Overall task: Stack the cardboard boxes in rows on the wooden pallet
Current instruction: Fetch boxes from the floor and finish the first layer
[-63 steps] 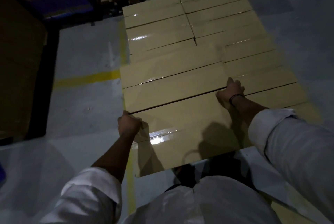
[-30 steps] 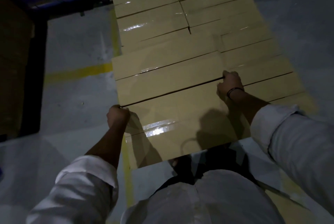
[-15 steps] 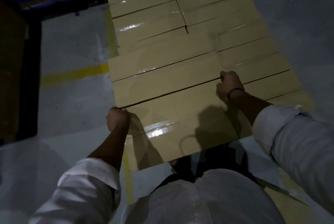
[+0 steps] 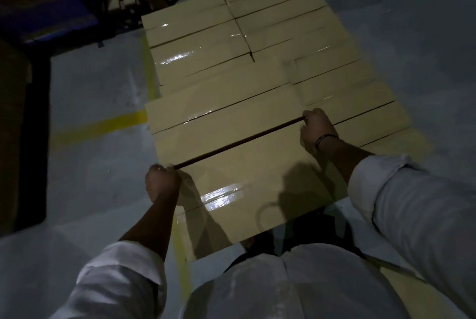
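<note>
Left hand [image 4: 162, 182] and right hand [image 4: 317, 129] grip the far corners of the near tape-sealed cardboard box [image 4: 252, 177] beside stacked boxes [image 4: 231, 43]

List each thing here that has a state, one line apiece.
nearest box: flat, taped shut, gripped at its far corners by both hands, a dark gap parting it from the next box.
left hand: fingers curled over the nearest box's far left corner.
right hand: fingers curled over its far right corner.
stacked boxes: flat, closed, side by side in rows.
</note>
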`<state>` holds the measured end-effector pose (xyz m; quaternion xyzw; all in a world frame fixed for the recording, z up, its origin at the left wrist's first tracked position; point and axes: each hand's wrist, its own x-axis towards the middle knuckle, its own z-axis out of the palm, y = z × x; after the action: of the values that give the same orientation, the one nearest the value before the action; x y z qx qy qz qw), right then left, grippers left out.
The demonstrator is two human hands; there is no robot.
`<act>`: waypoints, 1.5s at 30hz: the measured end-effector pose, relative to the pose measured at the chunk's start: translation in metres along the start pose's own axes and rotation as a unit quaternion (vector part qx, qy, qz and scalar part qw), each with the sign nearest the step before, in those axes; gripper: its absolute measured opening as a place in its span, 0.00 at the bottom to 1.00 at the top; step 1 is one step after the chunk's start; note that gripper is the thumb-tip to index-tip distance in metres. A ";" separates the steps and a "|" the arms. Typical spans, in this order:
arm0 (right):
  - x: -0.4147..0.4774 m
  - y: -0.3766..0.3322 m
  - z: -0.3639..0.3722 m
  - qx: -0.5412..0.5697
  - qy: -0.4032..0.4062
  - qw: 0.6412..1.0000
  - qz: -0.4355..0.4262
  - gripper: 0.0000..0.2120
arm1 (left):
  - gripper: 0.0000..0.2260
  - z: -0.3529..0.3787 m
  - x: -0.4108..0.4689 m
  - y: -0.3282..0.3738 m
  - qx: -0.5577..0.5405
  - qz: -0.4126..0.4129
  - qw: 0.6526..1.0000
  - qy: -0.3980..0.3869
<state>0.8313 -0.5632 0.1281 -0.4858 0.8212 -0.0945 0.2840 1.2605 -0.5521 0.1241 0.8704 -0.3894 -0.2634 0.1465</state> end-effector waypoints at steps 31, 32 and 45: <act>-0.097 0.314 -0.202 0.078 0.103 0.990 0.059 0.24 | 0.16 0.261 -0.407 0.337 0.127 0.558 0.780 -0.254; -0.095 0.329 -0.210 0.085 0.121 0.987 0.060 0.25 | 0.16 0.273 -0.420 0.350 0.125 0.556 0.780 -0.258; -0.037 0.429 -0.349 0.064 0.142 0.988 -0.018 0.25 | 0.15 0.358 -0.520 0.475 0.105 0.555 0.779 -0.271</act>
<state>0.3307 -0.3547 0.2429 -0.4631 0.8364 -0.2204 0.1932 0.4800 -0.4883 0.2288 0.4064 -0.8539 -0.3188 0.0633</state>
